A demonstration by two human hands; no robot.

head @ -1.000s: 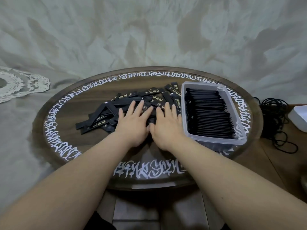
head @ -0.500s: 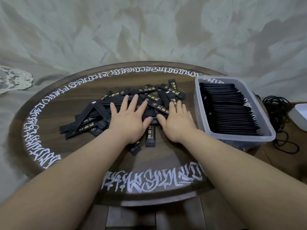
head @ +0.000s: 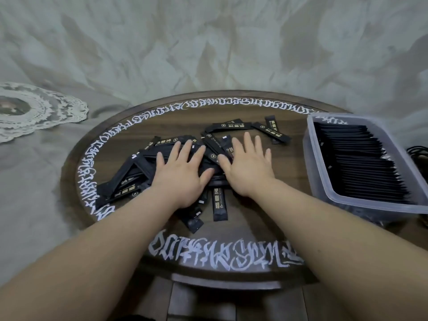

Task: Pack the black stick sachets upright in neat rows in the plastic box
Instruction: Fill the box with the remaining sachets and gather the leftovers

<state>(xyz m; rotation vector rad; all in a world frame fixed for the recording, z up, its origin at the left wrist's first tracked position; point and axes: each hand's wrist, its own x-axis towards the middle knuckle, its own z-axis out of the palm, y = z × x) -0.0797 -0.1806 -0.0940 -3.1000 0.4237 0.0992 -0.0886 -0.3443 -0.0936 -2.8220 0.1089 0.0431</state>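
Observation:
A loose pile of black stick sachets with gold print lies scattered over the middle of a round wooden table. My left hand rests flat on the pile, fingers spread and straight. Beside it, my right hand presses flat on the sachets too, fingers straight. At the table's right edge stands a clear plastic box, filled with rows of black sachets standing on edge. Some sachets are hidden under my palms.
White script runs around the table's rim. A lace doily lies on the grey cloth at the far left. A black cable shows behind the box at the right edge. Pale draped fabric fills the background.
Both hands stay flat on the pile and have spread the sachets out, with a few now lying toward me. The view has shifted, so the box sits further right.

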